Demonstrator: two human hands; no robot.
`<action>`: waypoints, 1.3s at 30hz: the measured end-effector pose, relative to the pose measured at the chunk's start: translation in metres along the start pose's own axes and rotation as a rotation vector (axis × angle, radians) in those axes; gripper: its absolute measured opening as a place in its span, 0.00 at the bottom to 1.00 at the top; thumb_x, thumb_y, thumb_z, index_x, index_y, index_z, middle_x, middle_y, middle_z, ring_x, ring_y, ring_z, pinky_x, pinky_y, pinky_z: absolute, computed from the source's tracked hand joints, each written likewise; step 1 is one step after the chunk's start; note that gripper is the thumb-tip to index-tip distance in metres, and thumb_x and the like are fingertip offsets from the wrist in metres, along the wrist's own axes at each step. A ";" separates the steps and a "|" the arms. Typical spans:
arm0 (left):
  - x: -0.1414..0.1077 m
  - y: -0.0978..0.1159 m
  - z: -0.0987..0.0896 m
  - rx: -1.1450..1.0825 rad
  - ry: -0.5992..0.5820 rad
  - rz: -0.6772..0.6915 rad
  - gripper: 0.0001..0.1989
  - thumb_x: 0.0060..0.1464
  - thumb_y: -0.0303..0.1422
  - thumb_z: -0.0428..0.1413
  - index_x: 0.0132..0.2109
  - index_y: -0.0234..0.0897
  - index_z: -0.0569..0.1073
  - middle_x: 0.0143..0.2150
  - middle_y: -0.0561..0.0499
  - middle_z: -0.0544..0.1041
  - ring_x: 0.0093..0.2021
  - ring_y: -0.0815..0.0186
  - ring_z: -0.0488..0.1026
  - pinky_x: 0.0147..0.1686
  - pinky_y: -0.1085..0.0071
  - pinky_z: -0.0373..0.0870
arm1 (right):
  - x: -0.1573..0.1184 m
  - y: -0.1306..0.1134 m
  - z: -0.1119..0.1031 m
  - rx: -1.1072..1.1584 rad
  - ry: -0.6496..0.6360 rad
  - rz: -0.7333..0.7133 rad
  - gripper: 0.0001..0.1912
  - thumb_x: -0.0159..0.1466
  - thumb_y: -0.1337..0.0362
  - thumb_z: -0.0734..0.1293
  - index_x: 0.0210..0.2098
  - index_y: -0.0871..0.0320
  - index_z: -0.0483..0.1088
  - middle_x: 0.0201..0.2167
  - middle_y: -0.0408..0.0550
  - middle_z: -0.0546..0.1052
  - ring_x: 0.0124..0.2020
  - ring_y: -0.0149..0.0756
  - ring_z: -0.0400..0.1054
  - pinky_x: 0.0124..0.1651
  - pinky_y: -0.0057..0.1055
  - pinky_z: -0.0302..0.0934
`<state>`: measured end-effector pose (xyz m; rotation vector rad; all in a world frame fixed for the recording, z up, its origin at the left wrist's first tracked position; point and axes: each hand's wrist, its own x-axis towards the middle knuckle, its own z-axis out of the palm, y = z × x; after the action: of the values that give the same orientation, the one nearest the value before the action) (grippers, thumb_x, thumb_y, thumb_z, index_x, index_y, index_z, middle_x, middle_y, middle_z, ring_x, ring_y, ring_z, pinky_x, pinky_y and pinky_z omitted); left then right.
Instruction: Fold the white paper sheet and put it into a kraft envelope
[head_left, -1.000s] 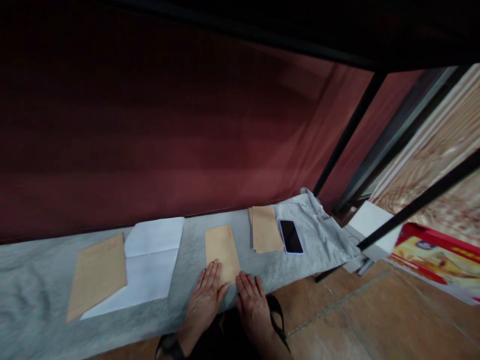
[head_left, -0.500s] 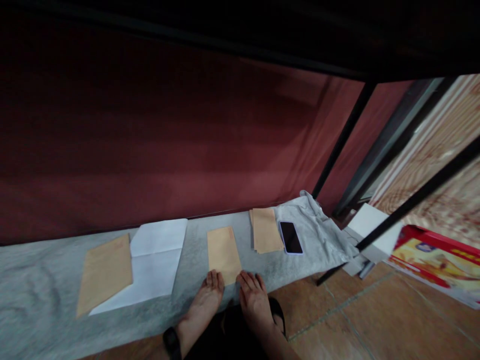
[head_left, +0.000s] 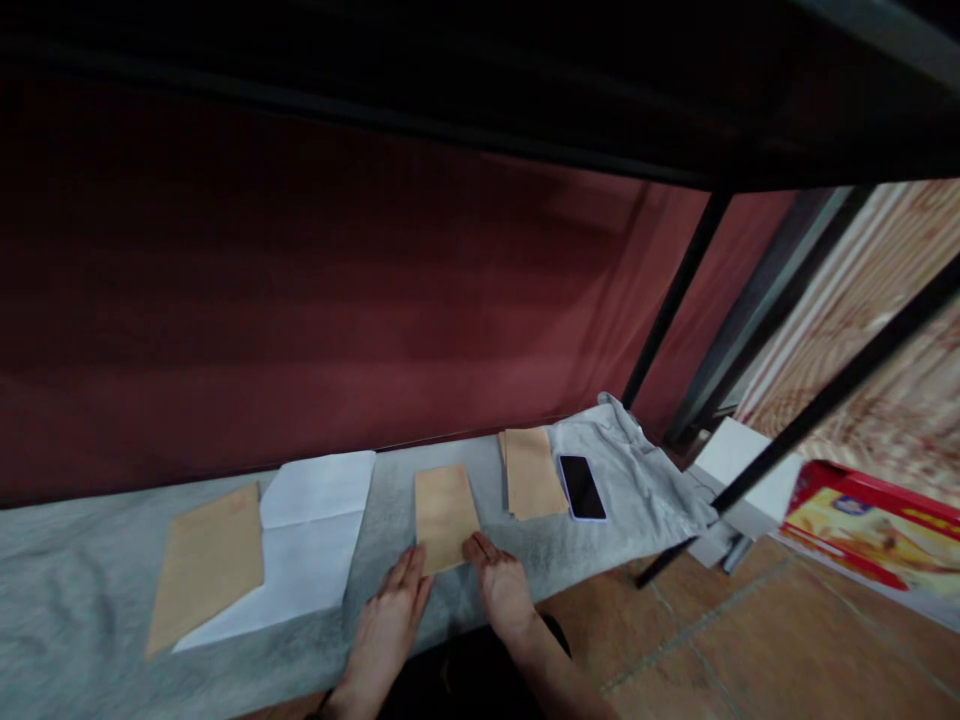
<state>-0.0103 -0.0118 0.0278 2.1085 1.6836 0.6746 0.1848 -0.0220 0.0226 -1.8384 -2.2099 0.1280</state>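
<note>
A tan paper envelope [head_left: 444, 505] lies flat on the grey cloth in front of me. My left hand [head_left: 394, 605] is at its near left corner, fingers close together and gripping the edge. At the near right corner, my right hand [head_left: 501, 585] has its fingers bent onto the paper in a pinch. Both thumbs are partly hidden. A small stack of similar envelopes [head_left: 534, 475] lies to the right. Farther left, a larger tan envelope [head_left: 210, 560] partly covers an unfolded white sheet of paper [head_left: 319, 545] with a crease across it.
A dark-screened phone [head_left: 582, 488] rests right of the stack. The grey cloth [head_left: 641, 485] is bunched at the right end of the shelf. Black metal posts [head_left: 679, 300] and an upper shelf frame the space. White boxes [head_left: 739, 465] and a red-yellow carton [head_left: 877, 530] sit beyond.
My hands have shifted from resting flat at the envelope's near edge to gripping its near corners. The left wrist has turned, and the view has tilted slightly upward.
</note>
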 end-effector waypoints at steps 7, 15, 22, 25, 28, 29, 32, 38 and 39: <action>-0.001 0.021 0.009 -1.171 -0.117 -0.786 0.13 0.58 0.31 0.60 0.49 0.31 0.72 0.37 0.37 0.83 0.37 0.55 0.83 0.39 0.62 0.80 | -0.007 -0.003 -0.001 0.029 -0.069 -0.008 0.32 0.61 0.81 0.60 0.63 0.56 0.64 0.64 0.55 0.67 0.51 0.39 0.75 0.52 0.30 0.70; 0.004 0.019 0.021 -1.354 -0.108 -0.843 0.03 0.52 0.21 0.61 0.34 0.31 0.75 0.32 0.42 0.83 0.35 0.58 0.83 0.42 0.67 0.80 | -0.021 0.009 0.040 0.528 0.358 0.194 0.25 0.68 0.73 0.55 0.62 0.63 0.64 0.57 0.59 0.74 0.57 0.42 0.70 0.57 0.37 0.67; -0.002 0.017 0.025 -1.332 -0.091 -0.739 0.07 0.51 0.26 0.61 0.39 0.33 0.75 0.37 0.42 0.83 0.38 0.56 0.83 0.48 0.60 0.78 | -0.012 0.014 0.044 0.536 0.373 0.187 0.21 0.69 0.69 0.55 0.57 0.61 0.69 0.35 0.51 0.80 0.35 0.41 0.77 0.39 0.33 0.73; 0.000 0.019 0.027 -1.278 -0.101 -0.726 0.10 0.50 0.29 0.61 0.41 0.33 0.73 0.36 0.41 0.83 0.36 0.55 0.83 0.45 0.59 0.79 | -0.013 0.004 0.036 0.418 0.382 0.140 0.23 0.67 0.73 0.55 0.58 0.59 0.69 0.45 0.56 0.78 0.44 0.44 0.75 0.48 0.38 0.71; 0.004 0.019 0.027 -1.096 -0.134 -0.744 0.13 0.49 0.35 0.62 0.40 0.35 0.70 0.27 0.46 0.81 0.30 0.56 0.82 0.37 0.60 0.79 | -0.018 -0.007 0.032 0.259 0.341 0.023 0.24 0.68 0.72 0.57 0.62 0.57 0.65 0.57 0.55 0.73 0.57 0.44 0.68 0.58 0.43 0.65; 0.005 0.018 0.027 -1.027 -0.142 -0.744 0.14 0.50 0.38 0.61 0.40 0.36 0.69 0.25 0.48 0.79 0.28 0.56 0.81 0.34 0.61 0.79 | -0.021 -0.010 0.032 0.221 0.320 -0.014 0.24 0.69 0.71 0.57 0.63 0.56 0.64 0.60 0.54 0.71 0.60 0.43 0.66 0.61 0.44 0.62; -0.002 0.010 0.020 -0.878 -0.158 -0.739 0.18 0.52 0.47 0.58 0.42 0.37 0.68 0.19 0.54 0.75 0.21 0.57 0.77 0.23 0.65 0.75 | -0.028 -0.012 0.036 0.131 0.283 -0.081 0.25 0.71 0.63 0.60 0.67 0.54 0.59 0.65 0.50 0.66 0.64 0.42 0.60 0.66 0.44 0.55; -0.022 -0.005 0.013 -0.418 0.057 -0.299 0.18 0.58 0.47 0.50 0.49 0.42 0.71 0.31 0.50 0.81 0.33 0.56 0.81 0.34 0.64 0.77 | -0.034 -0.004 0.045 0.064 0.286 -0.127 0.28 0.72 0.55 0.61 0.69 0.54 0.55 0.66 0.50 0.63 0.67 0.42 0.57 0.69 0.45 0.50; -0.016 -0.003 0.016 -0.365 0.059 -0.174 0.17 0.60 0.44 0.48 0.49 0.42 0.72 0.40 0.47 0.82 0.42 0.57 0.81 0.43 0.64 0.76 | -0.034 -0.004 0.046 0.066 0.287 -0.129 0.28 0.72 0.55 0.61 0.69 0.54 0.55 0.67 0.50 0.63 0.67 0.42 0.56 0.69 0.45 0.49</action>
<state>-0.0068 -0.0266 0.0108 1.6854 1.6071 0.9173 0.1746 -0.0519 -0.0254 -1.5641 -2.0884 -0.0824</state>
